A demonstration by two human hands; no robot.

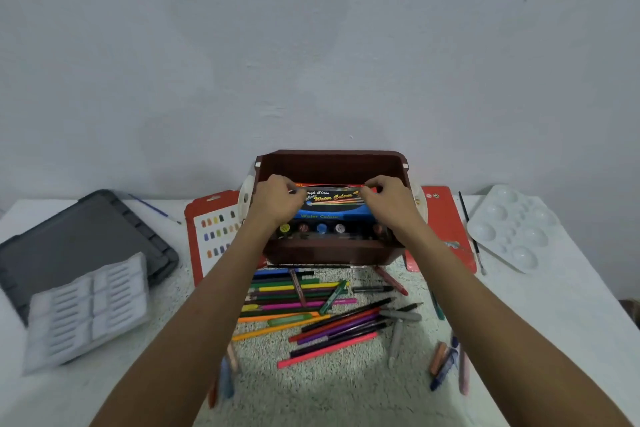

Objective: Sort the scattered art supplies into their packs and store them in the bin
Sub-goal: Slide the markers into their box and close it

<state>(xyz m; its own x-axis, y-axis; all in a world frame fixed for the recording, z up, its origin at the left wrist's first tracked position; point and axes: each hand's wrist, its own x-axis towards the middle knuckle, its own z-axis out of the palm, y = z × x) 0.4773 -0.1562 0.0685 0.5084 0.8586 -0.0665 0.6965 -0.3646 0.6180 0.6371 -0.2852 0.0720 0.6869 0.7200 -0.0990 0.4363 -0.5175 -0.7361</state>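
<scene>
Pinching the paint pack (329, 208) by its top with left hand (277, 201) and right hand (388, 199), setting it in the bin (332, 251). Next, likely gathering loose pens (298, 305).

I see the brown bin (332, 163) standing open. Inside it the paint pack (332, 210), blue and black with "Water Colour" lettering, leans tilted. My left hand (277, 199) and right hand (388, 199) pinch its top edge, and a row of round paint pots shows along its lower side. In front of the bin the pens (301, 286) lie scattered in a loose, many-coloured pile, mostly running left to right. Crayons (441, 357) lie apart at the near left and near right. The left red pack (207, 204), showing a colour chart, and the right red pack (446, 218) lie flat beside the bin.
</scene>
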